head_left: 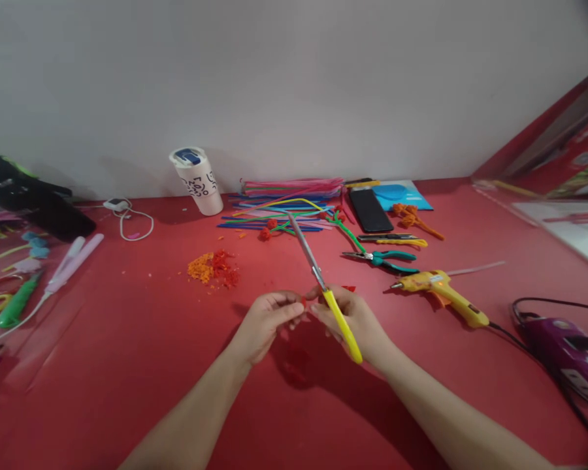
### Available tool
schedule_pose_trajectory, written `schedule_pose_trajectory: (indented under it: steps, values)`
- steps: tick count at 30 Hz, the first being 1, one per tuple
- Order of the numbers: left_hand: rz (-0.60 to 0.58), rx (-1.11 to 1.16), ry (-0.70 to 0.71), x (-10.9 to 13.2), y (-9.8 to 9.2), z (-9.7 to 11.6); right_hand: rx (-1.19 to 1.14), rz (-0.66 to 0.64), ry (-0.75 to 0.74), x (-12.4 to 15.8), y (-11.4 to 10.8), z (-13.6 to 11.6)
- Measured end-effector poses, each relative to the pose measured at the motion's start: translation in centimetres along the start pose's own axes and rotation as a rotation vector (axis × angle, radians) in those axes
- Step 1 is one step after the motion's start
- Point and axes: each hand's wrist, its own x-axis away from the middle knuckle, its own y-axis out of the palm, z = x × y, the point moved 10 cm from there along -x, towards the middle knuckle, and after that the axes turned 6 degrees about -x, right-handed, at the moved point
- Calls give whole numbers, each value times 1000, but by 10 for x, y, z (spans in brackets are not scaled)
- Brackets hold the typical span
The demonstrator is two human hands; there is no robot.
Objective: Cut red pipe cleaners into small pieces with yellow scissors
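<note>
Low over the middle of the red table, my left hand (272,320) is closed, its thumb and fingertips pinching a small red fuzzy piece (303,302). My right hand (355,316) is wrapped round yellow-handled scissors (342,323), whose blades point up and away from me. Its fingertips come close to the red piece; whether they touch it I cannot tell. Another red bit (349,288) shows just behind my right hand. Beyond my left hand lie a pile of orange clippings (200,268) and, against it, red clippings (224,266).
Pipe cleaners (294,188) lie along the wall beside a white tumbler (199,183). To the right are a phone (370,209), a box cutter (392,239), pliers (379,258) and a yellow glue gun (441,294) with its cord. A pink straightener (73,264) lies left.
</note>
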Motion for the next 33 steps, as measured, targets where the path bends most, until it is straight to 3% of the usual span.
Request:
schedule_pose_trajectory:
  steps: [3, 9, 16, 19, 25, 33]
  values:
    - [-80, -24, -44, 3, 12, -5, -152, -19, 40, 1, 2, 7]
    - [-86, -67, -61, 2, 11, -8, -182, -33, 43, 2, 2, 10]
    - [125, -385, 168, 2, -3, 13, 15, 19, 22, 1, -2, 3]
    - [160, -403, 199, 3, -6, 17, 102, 37, -39, -1, -6, -2]
    - [360, -49, 149, 1, -40, 14, 673, 73, -115, 4, -17, -10]
    - [426, 121, 189, 2, -55, 21, 1130, -41, -195, 9, 4, -3]
